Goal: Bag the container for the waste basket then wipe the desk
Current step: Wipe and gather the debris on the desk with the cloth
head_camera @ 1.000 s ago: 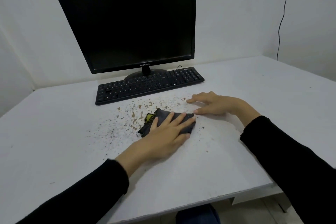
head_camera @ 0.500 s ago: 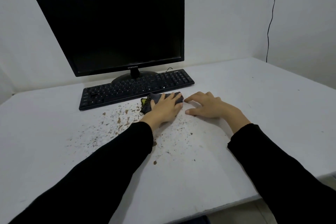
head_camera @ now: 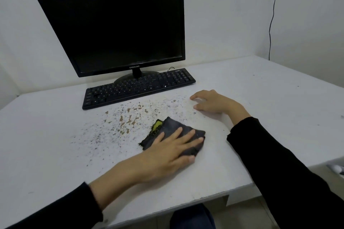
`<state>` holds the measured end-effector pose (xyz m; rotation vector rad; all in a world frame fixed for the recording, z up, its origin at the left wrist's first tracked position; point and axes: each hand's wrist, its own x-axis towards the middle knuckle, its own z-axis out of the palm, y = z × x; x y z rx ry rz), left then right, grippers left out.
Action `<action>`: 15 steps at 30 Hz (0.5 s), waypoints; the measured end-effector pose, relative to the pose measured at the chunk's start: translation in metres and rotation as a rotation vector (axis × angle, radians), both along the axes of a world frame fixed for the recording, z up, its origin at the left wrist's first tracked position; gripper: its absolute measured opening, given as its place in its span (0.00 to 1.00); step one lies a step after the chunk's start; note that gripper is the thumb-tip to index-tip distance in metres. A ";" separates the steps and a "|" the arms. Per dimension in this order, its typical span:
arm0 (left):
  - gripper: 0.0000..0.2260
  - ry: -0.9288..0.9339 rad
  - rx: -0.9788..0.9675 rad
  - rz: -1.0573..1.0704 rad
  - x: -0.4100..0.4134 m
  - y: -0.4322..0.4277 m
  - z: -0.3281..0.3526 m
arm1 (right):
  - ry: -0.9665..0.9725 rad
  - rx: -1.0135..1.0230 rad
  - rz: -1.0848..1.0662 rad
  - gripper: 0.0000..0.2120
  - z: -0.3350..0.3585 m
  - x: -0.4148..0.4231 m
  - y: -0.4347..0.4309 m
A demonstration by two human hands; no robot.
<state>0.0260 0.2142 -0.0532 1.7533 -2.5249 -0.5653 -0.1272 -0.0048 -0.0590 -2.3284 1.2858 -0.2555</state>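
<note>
White surface [head_camera: 260, 98] in a white-walled corner carries a black keyboard [head_camera: 138, 87], with a dark monitor [head_camera: 119, 29] directly behind it. Brown specks [head_camera: 128, 119] lie scattered in front of the keyboard. Dark cloth [head_camera: 173, 122], with a yellow patch at one edge, lies flat in front of the keyboard, beyond the specks. Left hand [head_camera: 167, 152] presses on the cloth, fingers straight, grip released. Right hand [head_camera: 210, 103] rests on the surface near the keyboard's right end, grip released, holding nothing.

The folded dark cloth [head_camera: 171, 123], yellow patch showing, lies flat under my left hand [head_camera: 167, 152] on the white table [head_camera: 260, 98] beside brown crumbs [head_camera: 128, 119].
</note>
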 end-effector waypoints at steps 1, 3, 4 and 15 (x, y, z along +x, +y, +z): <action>0.23 -0.025 -0.015 -0.015 -0.001 0.007 -0.002 | 0.025 -0.022 -0.020 0.22 0.000 -0.001 0.001; 0.24 -0.065 -0.040 -0.022 -0.001 0.011 -0.006 | 0.062 -0.038 -0.048 0.24 0.002 -0.004 0.002; 0.24 -0.066 -0.046 -0.016 -0.001 0.009 -0.007 | 0.072 -0.033 -0.050 0.24 0.002 -0.005 0.002; 0.25 -0.075 -0.089 0.212 -0.005 -0.115 -0.009 | 0.058 -0.001 -0.064 0.20 0.000 -0.009 -0.006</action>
